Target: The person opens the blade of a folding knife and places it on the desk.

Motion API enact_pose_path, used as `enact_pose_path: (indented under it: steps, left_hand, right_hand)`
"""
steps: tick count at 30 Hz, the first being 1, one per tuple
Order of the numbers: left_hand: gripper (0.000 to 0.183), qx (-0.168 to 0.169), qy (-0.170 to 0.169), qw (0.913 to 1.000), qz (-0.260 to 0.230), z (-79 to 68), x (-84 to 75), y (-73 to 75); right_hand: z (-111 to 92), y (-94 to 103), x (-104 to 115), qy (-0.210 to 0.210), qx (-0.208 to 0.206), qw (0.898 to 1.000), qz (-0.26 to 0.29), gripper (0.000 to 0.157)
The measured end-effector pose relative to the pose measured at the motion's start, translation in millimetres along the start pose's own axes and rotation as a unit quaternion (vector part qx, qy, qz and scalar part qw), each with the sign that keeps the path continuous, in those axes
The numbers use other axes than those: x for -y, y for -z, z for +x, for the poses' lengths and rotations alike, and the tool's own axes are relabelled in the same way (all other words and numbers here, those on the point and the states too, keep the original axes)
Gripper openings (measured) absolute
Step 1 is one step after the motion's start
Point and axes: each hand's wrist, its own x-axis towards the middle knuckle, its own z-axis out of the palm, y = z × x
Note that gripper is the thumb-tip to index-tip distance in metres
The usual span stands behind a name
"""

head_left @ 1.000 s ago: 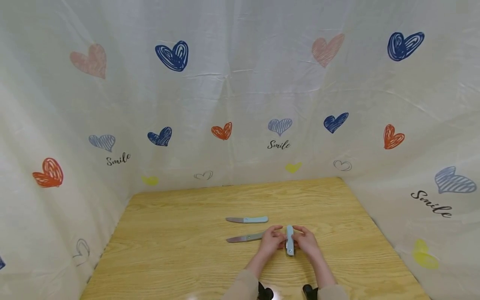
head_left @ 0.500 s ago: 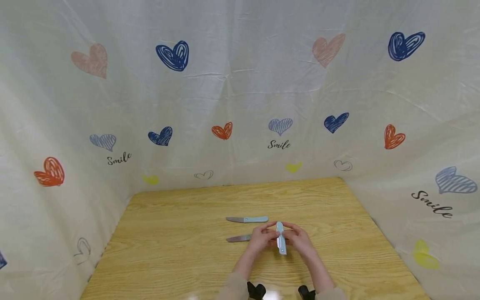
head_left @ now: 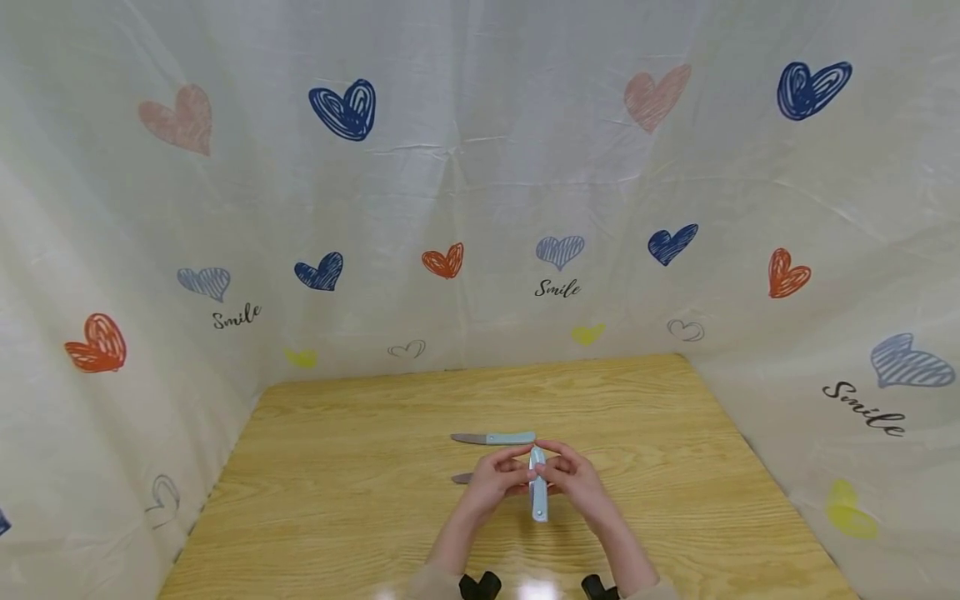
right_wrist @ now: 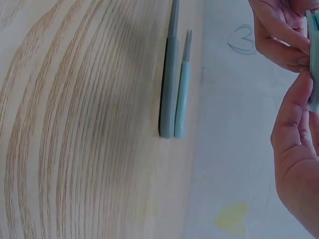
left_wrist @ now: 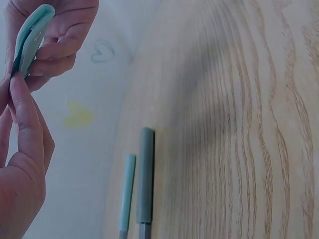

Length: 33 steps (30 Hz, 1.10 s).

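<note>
Both hands hold a light blue folding knife (head_left: 539, 500), its blade folded into the handle, above the wooden table. My left hand (head_left: 489, 481) pinches it from the left and my right hand (head_left: 574, 482) from the right, thumbs meeting near its middle. In the left wrist view the pale handle (left_wrist: 33, 40) stands tilted between the fingers; the right wrist view catches only part of the handle (right_wrist: 314, 64) at its edge. Behind the left hand lies an unfolded grey-green knife (head_left: 461, 478), only its blade tip showing in the head view.
Farther back, an unfolded knife with a light blue handle (head_left: 512, 438) lies with its blade to the left. The wooden table (head_left: 337, 500) meets a white curtain (head_left: 495, 200) printed with hearts at its back and sides.
Both hands have moved left together with the folding knife, and it now stands more upright in view. The left hand has come to cover most of the grey-green knife.
</note>
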Motion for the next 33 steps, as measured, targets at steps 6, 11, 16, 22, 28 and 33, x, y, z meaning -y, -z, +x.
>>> enact_pose_path:
  steps: [6, 11, 16, 22, 28, 33]
  left_hand:
    - [0.05, 0.0, -0.005, 0.9999, -0.015, -13.8, -0.7, 8.8]
    - [0.051, -0.004, -0.01, 0.9997, -0.022, -22.3, 3.2, 13.6]
    - [0.05, -0.011, -0.02, 0.9995, -0.022, -25.5, 4.2, 14.7]
    - [0.047, -0.022, -0.03, 0.9993, 0.0, -26.6, -0.3, 12.4]
    - [0.044, -0.037, -0.042, 0.9979, 0.031, -28.6, -5.9, 7.6]
    - [0.042, -0.056, -0.042, 0.9963, 0.049, -29.9, -7.6, 5.1]
  right_hand:
    - [-2.9, -12.3, 3.5, 0.013, 0.024, 1.0, -0.003, 0.053]
    - [-6.1, -20.3, 4.7, 0.019, 0.043, 0.999, -0.002, 0.053]
    - [-4.5, -22.8, 3.5, 0.02, 0.037, 0.999, -0.014, 0.051]
    - [-2.3, -22.0, 5.1, 0.034, 0.032, 0.999, -0.027, 0.048]
    - [-2.6, -21.6, 7.4, 0.045, 0.038, 0.997, -0.045, 0.048]
    - [-2.2, -23.3, 6.7, 0.046, 0.035, 0.997, -0.058, 0.046]
